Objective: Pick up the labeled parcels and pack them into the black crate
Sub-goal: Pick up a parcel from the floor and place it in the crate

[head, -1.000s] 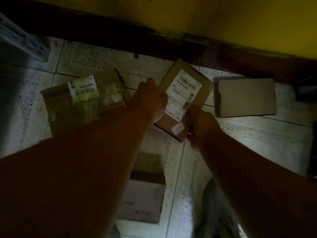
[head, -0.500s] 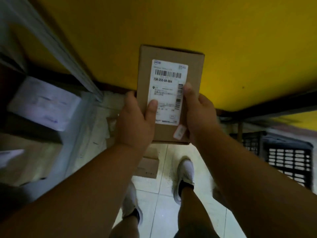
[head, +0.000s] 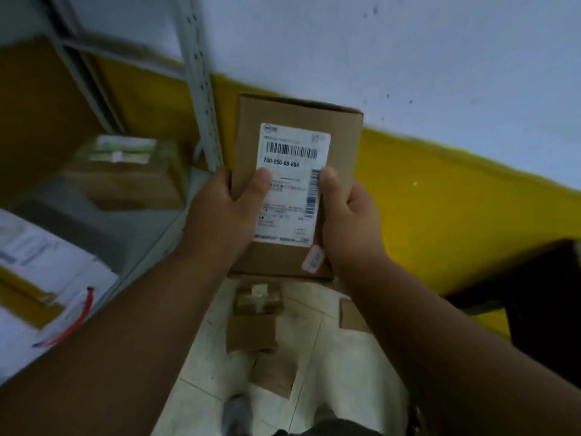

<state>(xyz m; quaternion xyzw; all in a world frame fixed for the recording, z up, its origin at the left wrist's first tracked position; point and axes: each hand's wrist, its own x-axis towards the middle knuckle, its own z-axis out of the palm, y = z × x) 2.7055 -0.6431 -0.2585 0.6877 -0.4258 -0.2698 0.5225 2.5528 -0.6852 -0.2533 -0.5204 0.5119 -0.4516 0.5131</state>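
Wall (head: 408, 58): pale upper band over a yellow lower band, filling the far and right side of the scene. Shelving unit (head: 201, 89): grey perforated metal upright with shelves running to the left; a taped cardboard box (head: 125, 174) sits on one shelf, and white sheets of paper (head: 41, 256) lie on the nearer shelf at far left. Tiled floor (head: 314, 357): pale, seen between the forearms, with several small cardboard parcels (head: 254, 319) lying on it, well below the held one. Dark object (head: 540, 294): at the right edge, against the yellow band; too dim to identify.

Labelled parcel (head: 298, 190): brown cardboard box held up in mid-air at the centre, long side upright, its face turned to the camera. Shipping label (head: 290, 184): white, with a barcode and the number 730-250-08-884, covering most of the face; a small red-edged sticker (head: 314, 261) sits at the lower right corner.

Left hand (head: 229, 215): clamped on the parcel's left edge, thumb pressed on the label. Right hand (head: 349, 221): clamped on the right edge, thumb on the label's right margin. The two hands are apart, with the parcel between them.
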